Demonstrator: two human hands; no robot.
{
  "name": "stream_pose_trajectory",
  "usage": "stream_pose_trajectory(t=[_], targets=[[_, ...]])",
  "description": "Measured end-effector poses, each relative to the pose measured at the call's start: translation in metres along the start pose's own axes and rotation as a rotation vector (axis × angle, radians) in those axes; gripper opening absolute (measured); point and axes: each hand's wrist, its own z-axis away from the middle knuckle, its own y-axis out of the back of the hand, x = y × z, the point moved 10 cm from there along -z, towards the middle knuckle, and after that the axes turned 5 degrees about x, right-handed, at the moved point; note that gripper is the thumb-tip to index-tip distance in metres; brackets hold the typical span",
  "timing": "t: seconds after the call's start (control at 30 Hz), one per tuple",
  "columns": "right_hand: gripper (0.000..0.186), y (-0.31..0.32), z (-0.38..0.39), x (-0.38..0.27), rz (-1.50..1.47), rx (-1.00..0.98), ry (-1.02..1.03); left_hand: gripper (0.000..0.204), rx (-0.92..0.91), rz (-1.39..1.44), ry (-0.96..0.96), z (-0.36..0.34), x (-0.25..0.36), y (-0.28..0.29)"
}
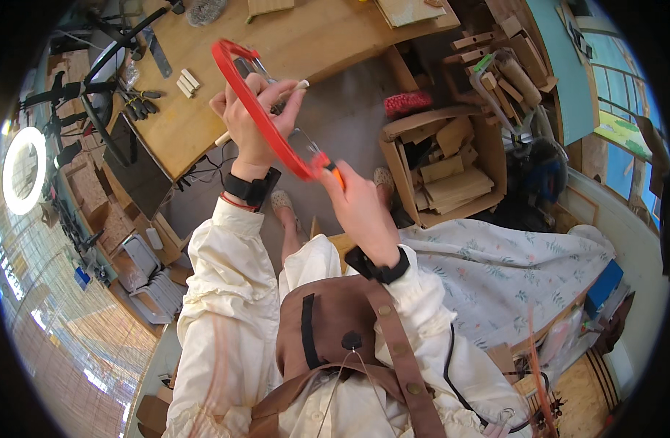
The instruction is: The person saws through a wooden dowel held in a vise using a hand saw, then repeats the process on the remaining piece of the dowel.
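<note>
My right hand (364,215) is closed round the orange and black handle of a hacksaw with a red bowed frame (256,113). The frame slants up and to the left, crossing in front of my left hand (249,131). A pale wooden stick (303,85) is gripped in that left hand, its ends showing on either side of the fingers. Both hands are raised off the workbench near its right edge. Whether the blade touches the stick is hidden by the frame and fingers.
The wooden workbench (335,45) bears small wood strips (188,83), several screwdrivers (141,104) and a metal ruler (158,55). To the right stands a cardboard box (499,164) of wood scraps, beside a red package (407,104). A leaf-patterned cloth (495,270) drapes nearby; a ring light (12,171) glows at left.
</note>
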Motion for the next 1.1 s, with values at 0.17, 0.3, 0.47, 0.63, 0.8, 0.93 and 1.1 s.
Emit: stream_pose_trajectory(t=[0.17,0.3,0.47,0.63,0.8,0.93,1.1], targets=[[0.032,-0.013,-0.028,-0.005,-0.026,0.032,0.042,0.010,-0.033,-0.029,-0.103,0.007,-0.002,-0.014],[0.032,-0.004,0.012,0.020,-0.055,-0.005,-0.040,0.013,-0.014,0.050,-0.038,-0.001,0.008,0.000],[0.032,-0.008,-0.027,-0.005,-0.024,0.051,0.093,0.011,-0.003,-0.020,-0.038,-0.001,0.008,-0.006],[0.031,-0.004,0.006,0.018,-0.033,-0.002,-0.012,0.010,-0.033,-0.009,0.013,-0.001,0.001,-0.002],[0.032,-0.015,-0.037,-0.011,-0.005,0.047,0.045,0.010,-0.003,0.011,-0.014,-0.001,0.002,-0.007],[0.033,-0.005,-0.006,0.004,-0.029,-0.027,-0.010,0.009,-0.016,-0.002,-0.055,0.002,0.004,-0.004],[0.028,-0.006,-0.016,-0.003,-0.023,-0.006,-0.016,0.010,-0.017,-0.004,0.008,-0.005,0.007,-0.001]])
